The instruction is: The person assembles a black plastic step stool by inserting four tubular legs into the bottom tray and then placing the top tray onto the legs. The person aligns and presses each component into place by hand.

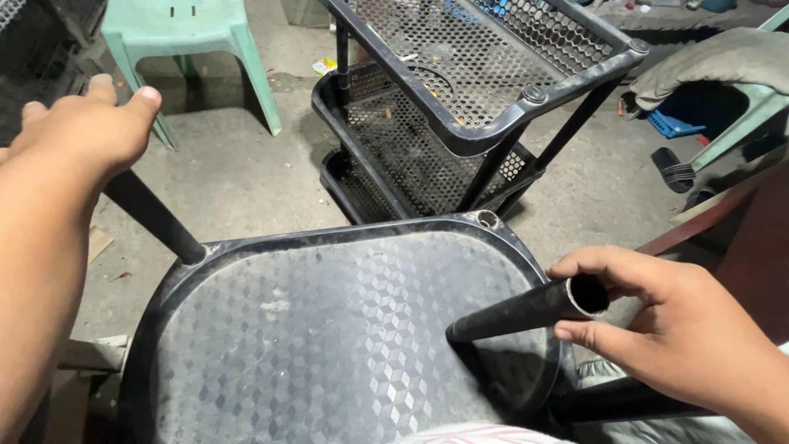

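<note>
Over the black tray (329,329) my right hand (682,329) clamps a tube (526,311) — left hand (82,131) grips another post (152,215); seating the tube looks next.

My left hand (82,123): bare, no glove, ring or watch; forearm uncovered, no sleeve in view. My right hand (682,329): bare likewise, short trimmed nails, wrist without band; forearm uncovered to the frame's edge.

There is only one view, from a camera on the person's head. It looks steeply down and forward, very near to the black tray (329,329) and both hands, with the concrete floor (246,173) farther ahead.
</note>
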